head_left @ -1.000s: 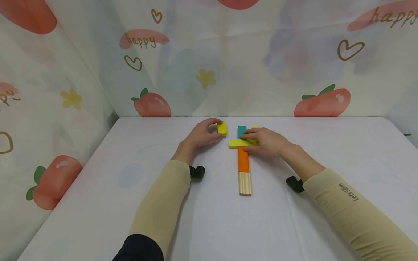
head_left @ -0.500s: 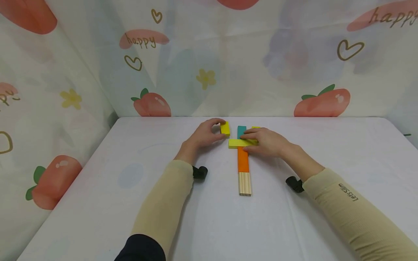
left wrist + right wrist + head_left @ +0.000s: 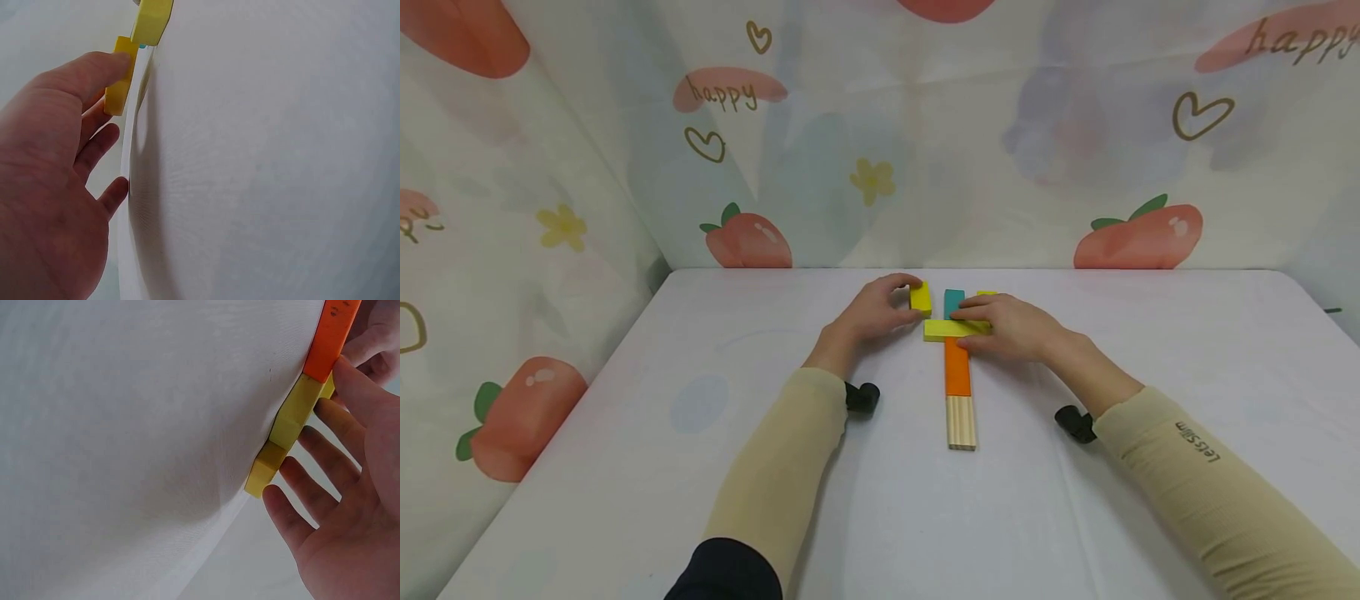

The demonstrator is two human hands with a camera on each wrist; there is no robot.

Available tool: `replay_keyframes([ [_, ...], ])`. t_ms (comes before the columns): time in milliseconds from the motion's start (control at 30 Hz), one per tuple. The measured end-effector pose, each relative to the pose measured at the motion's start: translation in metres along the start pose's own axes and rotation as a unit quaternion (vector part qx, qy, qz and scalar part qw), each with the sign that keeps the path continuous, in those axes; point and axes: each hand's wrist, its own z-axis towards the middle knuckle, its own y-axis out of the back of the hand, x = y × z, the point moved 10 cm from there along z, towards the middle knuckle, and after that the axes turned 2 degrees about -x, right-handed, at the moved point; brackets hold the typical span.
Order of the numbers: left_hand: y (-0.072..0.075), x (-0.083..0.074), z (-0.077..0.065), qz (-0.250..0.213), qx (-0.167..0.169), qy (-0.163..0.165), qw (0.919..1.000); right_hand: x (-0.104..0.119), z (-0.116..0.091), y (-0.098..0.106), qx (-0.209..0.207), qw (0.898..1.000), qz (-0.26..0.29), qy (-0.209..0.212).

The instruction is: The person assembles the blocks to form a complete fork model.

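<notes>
My left hand (image 3: 874,310) pinches a yellow block (image 3: 921,297) between thumb and fingers, at the left end of a yellow-green bar (image 3: 936,331). That bar lies crosswise, with a teal block (image 3: 953,302) behind it and an orange block (image 3: 957,367) in front. My right hand (image 3: 1017,329) lies over the bar's right end, its fingers loosely extended; in the right wrist view the thumb is right at the orange block and the fingertips are along the bar. Another yellow block (image 3: 987,292) stands behind the bar's right end, mostly hidden by the right hand.
A plain wooden piece (image 3: 961,423) with lengthwise stripes adjoins the near end of the orange block. White cloth (image 3: 880,517) covers the table, and a printed fabric backdrop (image 3: 955,150) rises behind its far edge.
My left hand has moved a little to the right with the yellow block, bringing it closer to the teal block and the bar. My right hand has stayed in place.
</notes>
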Motion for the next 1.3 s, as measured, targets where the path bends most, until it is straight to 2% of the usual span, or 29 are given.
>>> replay_keyframes([
  [400, -0.0012, -0.0017, -0.0011, 0.003, 0.005, -0.011, 0.9999, 0.0016, 0.0005, 0.0003, 0.001, 1.000, 0.000, 0.000],
  [800, -0.0039, 0.0012, -0.0022, 0.010, 0.007, 0.009, 0.9999, 0.0021, 0.0009, 0.0001, 0.002, 1.000, -0.006, 0.001],
  [1000, -0.0059, 0.0032, -0.0009, 0.018, 0.009, 0.003, 0.9998, 0.0066, 0.0012, 0.0016, -0.004, 1.000, -0.008, 0.019],
  [1300, -0.0065, 0.0024, -0.0006, 0.021, 0.015, -0.011, 0.9996, 0.0048, 0.0013, 0.0009, 0.000, 1.000, -0.011, 0.008],
])
